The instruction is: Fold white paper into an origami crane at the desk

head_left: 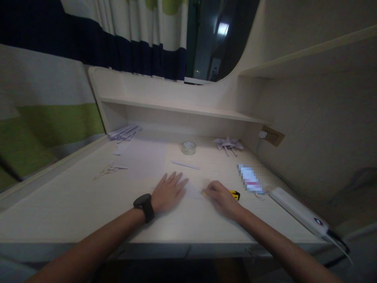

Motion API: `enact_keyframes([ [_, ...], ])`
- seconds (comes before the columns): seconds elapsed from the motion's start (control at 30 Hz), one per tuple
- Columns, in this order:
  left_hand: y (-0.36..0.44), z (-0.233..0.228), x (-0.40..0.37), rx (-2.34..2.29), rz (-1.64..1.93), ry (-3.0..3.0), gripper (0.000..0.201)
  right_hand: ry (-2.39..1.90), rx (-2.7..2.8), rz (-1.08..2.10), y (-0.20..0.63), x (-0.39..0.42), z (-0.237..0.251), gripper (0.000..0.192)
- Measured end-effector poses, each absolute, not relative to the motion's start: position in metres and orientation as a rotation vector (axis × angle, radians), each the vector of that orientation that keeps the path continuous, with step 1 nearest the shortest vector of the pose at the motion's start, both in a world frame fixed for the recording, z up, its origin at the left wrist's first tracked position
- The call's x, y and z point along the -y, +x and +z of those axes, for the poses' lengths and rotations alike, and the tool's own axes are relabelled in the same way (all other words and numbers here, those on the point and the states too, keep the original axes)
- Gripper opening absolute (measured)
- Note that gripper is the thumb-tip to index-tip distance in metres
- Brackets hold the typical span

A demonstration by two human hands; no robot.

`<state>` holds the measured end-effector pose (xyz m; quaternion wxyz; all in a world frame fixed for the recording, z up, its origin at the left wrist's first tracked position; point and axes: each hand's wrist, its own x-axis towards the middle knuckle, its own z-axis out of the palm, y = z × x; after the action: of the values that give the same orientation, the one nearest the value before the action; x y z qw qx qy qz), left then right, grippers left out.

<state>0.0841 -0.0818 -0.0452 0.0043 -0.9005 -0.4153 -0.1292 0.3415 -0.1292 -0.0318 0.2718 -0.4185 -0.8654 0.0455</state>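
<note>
- Head view: both bare hands down on a pale wood-grain desk (pixel 88 220), working at a thin white paper piece (pixel 193 189) near the front edge, between them.
- Left hand (pixel 169 193): palm down, fingers released and spread, pressing over the paper's left part. Gripping nothing.
- Right hand (pixel 219 197): fingers curled, apparently grasping a yellow-and-black plastic cutter-like tool (pixel 235 195) by the paper's right end (palm hides most of it; blade not visible).
- Progress, my read: ready-made parts are a spiky pale-lilac folded-paper star (pixel 227 144) at the back right, a bundle of pale folded paper strips (pixel 124 133) at the back left, and a slim white paper stick (pixel 185 165) just beyond the hands.
- Remaining: the piece in hand looks flat and unfolded, so still unfinished. Can't tell whether a cut has been made.
- Orientation: the paper's visible stretch runs mostly left-right, near edge dipping slightly to the right; full outline hidden. Tool's long axis also roughly left-right, butt pointing right, working end presumably left toward the paper.
- Nearby: a round clear tape roll (pixel 188 148) behind the stick, a large flat white sheet (pixel 145 157) left of it, and a white oblong power strip (pixel 299 210) at far right.
</note>
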Motion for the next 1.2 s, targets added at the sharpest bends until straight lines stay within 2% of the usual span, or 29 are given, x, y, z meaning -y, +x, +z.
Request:
enact_keyframes([
  [0.47, 0.084, -0.048, 0.080, 1.275, -0.419, -2.841, 0.052, -1.084, 2.315, 0.129, 0.347, 0.129, -0.036, 0.018],
  [1.0, 0.082, -0.048, 0.079, 1.269, -0.436, -2.875, 0.050, -1.018, 2.396, 0.109, 0.368, 0.149, -0.024, 0.029],
  [1.2, 0.077, -0.032, 0.077, 1.163, -0.493, -2.892, 0.063, -1.046, 2.390, 0.080, 0.370, 0.151, -0.028, 0.026],
])
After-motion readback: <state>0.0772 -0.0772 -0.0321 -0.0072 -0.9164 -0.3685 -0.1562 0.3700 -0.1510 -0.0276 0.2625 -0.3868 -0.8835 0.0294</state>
